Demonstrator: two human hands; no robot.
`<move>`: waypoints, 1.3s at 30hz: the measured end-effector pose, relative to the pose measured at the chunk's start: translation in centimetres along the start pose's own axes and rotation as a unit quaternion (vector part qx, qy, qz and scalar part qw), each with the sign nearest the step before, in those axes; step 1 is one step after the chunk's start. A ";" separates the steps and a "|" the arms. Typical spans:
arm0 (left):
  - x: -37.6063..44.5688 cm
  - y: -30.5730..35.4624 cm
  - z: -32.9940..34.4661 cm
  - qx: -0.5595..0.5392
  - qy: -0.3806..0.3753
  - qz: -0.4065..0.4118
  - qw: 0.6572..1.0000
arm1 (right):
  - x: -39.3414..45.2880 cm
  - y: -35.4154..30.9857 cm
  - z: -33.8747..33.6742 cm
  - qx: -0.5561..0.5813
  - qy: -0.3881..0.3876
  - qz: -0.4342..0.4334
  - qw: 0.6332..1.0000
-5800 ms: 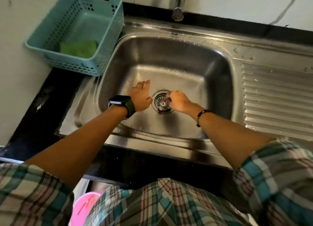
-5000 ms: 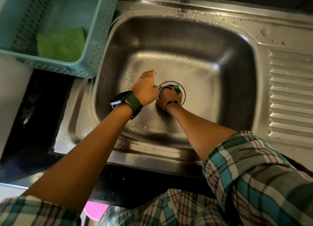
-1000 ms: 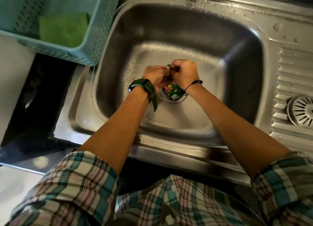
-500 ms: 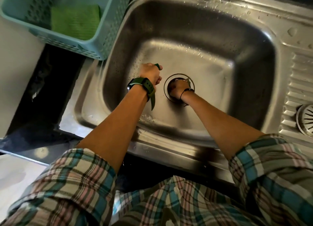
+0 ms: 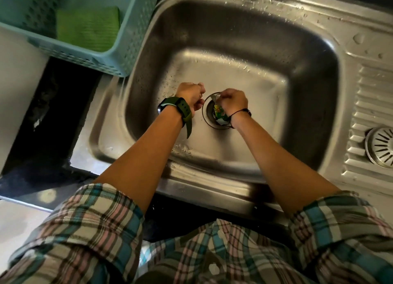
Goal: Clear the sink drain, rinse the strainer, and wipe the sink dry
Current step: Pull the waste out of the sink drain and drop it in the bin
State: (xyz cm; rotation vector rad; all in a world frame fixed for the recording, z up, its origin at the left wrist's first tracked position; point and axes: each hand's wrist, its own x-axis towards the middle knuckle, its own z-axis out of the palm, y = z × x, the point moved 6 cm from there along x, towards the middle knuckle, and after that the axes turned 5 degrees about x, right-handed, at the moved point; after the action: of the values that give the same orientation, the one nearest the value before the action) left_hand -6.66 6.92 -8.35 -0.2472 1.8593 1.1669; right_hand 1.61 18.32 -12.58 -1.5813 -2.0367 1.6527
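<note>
Left hand [image 5: 190, 96], wearing a dark green watch [image 5: 176, 110] at the wrist, sits inside the steel sink [image 5: 229, 26] with its fingers curled into a loose fist, just left of the drain opening [image 5: 209, 118]; whether anything is inside that fist I cannot tell. Up and to the left of this hand, a teal plastic basket [image 5: 125, 49] rests at the sink's corner, with a green cloth [image 5: 87, 30] lying on its floor. Below the basket, further left of the hand, runs a dark countertop [image 5: 55, 118]. Just to the right of the left hand, close beside it but apart, the right hand [image 5: 234, 101] is over the drain opening, fingers curled and pinching a crumpled wrapper [image 5: 220, 114], green and yellow with silver edges, which hangs from the fingers down into the mouth of the drain. A thin black bracelet [image 5: 242, 111] circles that wrist. Water droplets speckle the basin floor beyond both hands and the rim at the back. Well to the right of the right hand, on the ribbed drainboard [image 5: 374, 92], lies the round metal strainer [image 5: 380, 146], slotted face up, partly cut by the frame edge. Plaid sleeves [image 5: 91, 226] cover both upper arms near the bottom.
</note>
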 end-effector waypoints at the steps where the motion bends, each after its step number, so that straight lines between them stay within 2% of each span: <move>1: -0.1 -0.1 0.2 -0.017 -0.010 -0.004 1.000 | -0.3 -0.6 -0.4 0.074 -0.020 0.010 0.997; 3: -0.4 -0.2 1.1 -0.054 -0.032 -0.011 0.998 | -1.0 -2.0 -0.7 0.146 -0.094 0.006 0.985; 5: -0.8 0.0 1.8 -0.078 -0.037 -0.010 0.996 | -1.5 -3.0 -0.9 0.131 -0.140 -0.005 0.981; 10: -0.5 0.2 2.0 -0.057 -0.003 0.014 0.998 | -1.3 -3.6 -1.3 0.082 -0.163 -0.020 0.983; 12: -0.3 0.0 2.2 -0.030 0.002 0.019 0.999 | -1.0 -3.7 -1.1 0.039 -0.158 -0.036 0.986; 16: 0.1 0.0 2.0 0.023 -0.002 0.029 0.999 | 0.0 -4.1 -0.9 -0.116 -0.135 -0.100 0.979; 19: 0.3 0.2 1.2 0.062 0.010 0.027 0.998 | 1.3 -3.2 -1.2 -0.116 -0.132 -0.062 0.982; 21: 0.5 0.3 0.5 0.064 0.035 0.020 0.997 | 2.3 -2.2 -2.0 -0.155 -0.089 -0.042 0.983; 24: 0.4 0.1 0.2 0.050 0.043 0.002 0.998 | 2.8 0.0 -2.1 -0.296 -0.059 -0.024 0.953; 30: 0.0 -0.5 0.5 -0.044 0.016 -0.023 0.999 | 1.9 1.7 -0.6 -0.352 -0.013 -0.063 0.934; 35: 0.1 -0.3 0.4 -0.036 0.000 -0.007 0.999 | 1.5 2.7 0.0 -0.486 -0.049 -0.149 0.860; 37: 0.2 -0.2 0.3 -0.042 -0.009 -0.001 0.999 | 1.5 2.9 -0.1 -0.487 -0.051 -0.155 0.858; 39: 0.2 -0.1 0.5 -0.069 -0.033 0.003 0.997 | 1.6 2.7 -0.5 -0.454 -0.041 -0.152 0.877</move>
State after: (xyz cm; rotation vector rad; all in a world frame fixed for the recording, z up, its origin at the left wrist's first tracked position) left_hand -6.44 7.29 -8.66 -0.2772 1.7246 1.2940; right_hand 2.91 19.48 -15.26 -1.2053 -3.1482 0.6463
